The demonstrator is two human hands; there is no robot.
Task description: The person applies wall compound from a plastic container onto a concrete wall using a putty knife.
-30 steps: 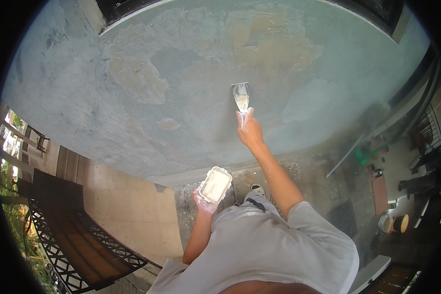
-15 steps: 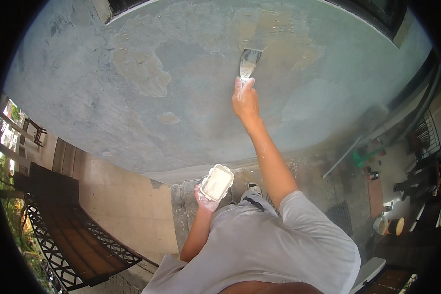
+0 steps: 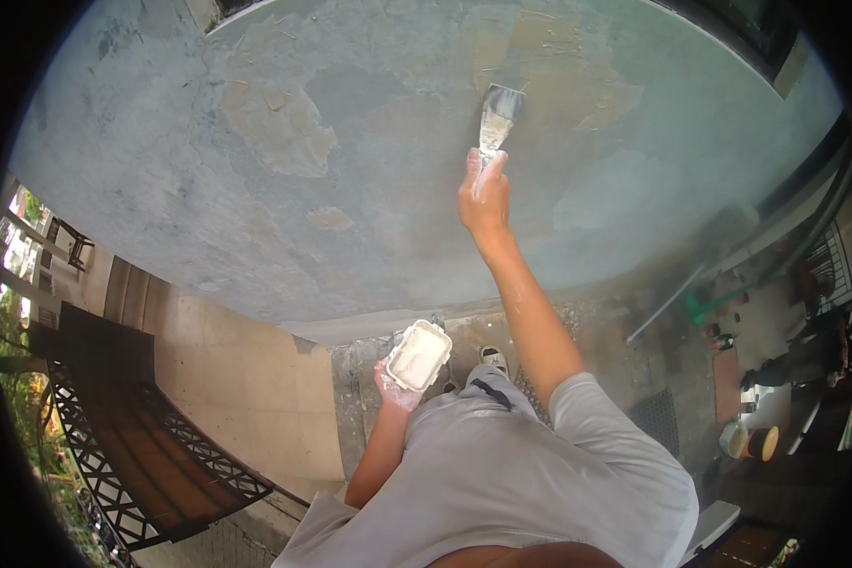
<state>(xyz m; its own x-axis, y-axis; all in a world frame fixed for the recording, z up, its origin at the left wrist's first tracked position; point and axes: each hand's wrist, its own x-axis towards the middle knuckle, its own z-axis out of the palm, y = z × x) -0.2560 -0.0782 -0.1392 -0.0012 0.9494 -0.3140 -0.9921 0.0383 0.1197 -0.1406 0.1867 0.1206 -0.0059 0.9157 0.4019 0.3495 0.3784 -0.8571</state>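
Note:
My right hand [image 3: 485, 194], smeared with white, grips the handle of a putty knife [image 3: 500, 112]. The blade points up and lies at or close to the wall [image 3: 388, 227]; some whitish filler clings to it. Damp-looking beige patches of filler [image 3: 577, 71] cover the wall just beyond the blade. Low in front of my body, my left hand [image 3: 398, 390] holds a small white plastic tub [image 3: 419, 356] from its left side. Off-white putty fills part of the tub. That hand is coated in white too.
Another filler patch [image 3: 284, 133] is on the wall to the left. A brown slatted awning with black latticework [image 3: 151, 454] is at lower left. A pale pole [image 3: 665, 303], a green object [image 3: 699, 308] and round containers [image 3: 762, 442] lie at right. Dark window frames edge the wall's top.
My right hand and the putty knife have shifted slightly right, with the blade tilting more to the right. The left hand and the tub stay nearly in place.

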